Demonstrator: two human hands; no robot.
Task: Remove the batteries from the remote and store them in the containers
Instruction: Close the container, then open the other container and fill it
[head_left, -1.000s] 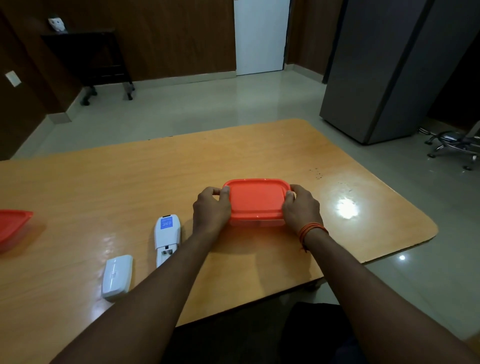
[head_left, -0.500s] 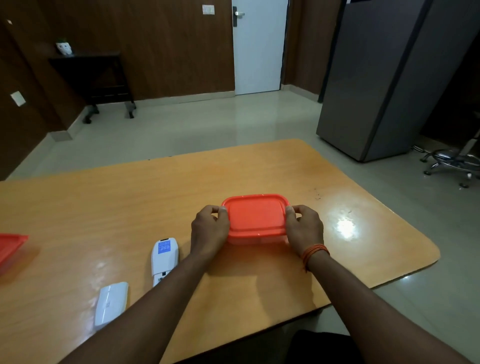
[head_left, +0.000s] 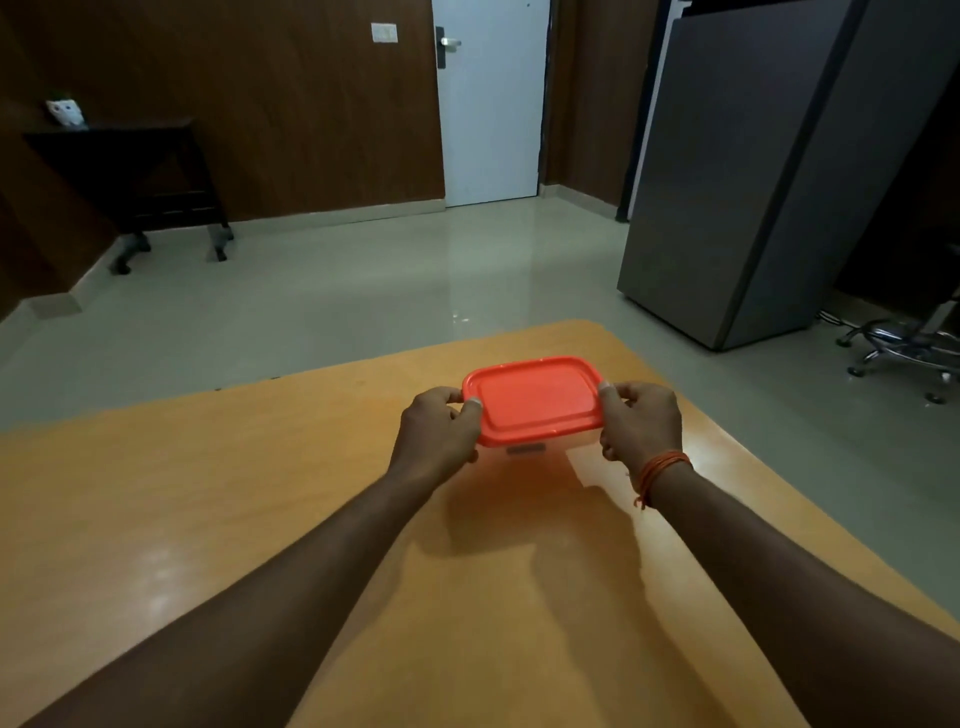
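Wooden table (head_left: 208, 519) supports nothing else visible. Left hand (head_left: 439, 434) at 9 o'clock and right hand (head_left: 641, 426) at 3 o'clock clamp the lidded container (head_left: 535, 397), fingers curled around its ends.

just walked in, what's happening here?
A person holds a rectangular clear plastic container with an orange lid by its short ends, left hand and right hand, above the glossy wooden table. The lid is on. The remote is out of view, and the contents cannot be made out.

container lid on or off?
On. The orange lid sits flat over the container's rim, with the left hand and right hand gripping the ends.
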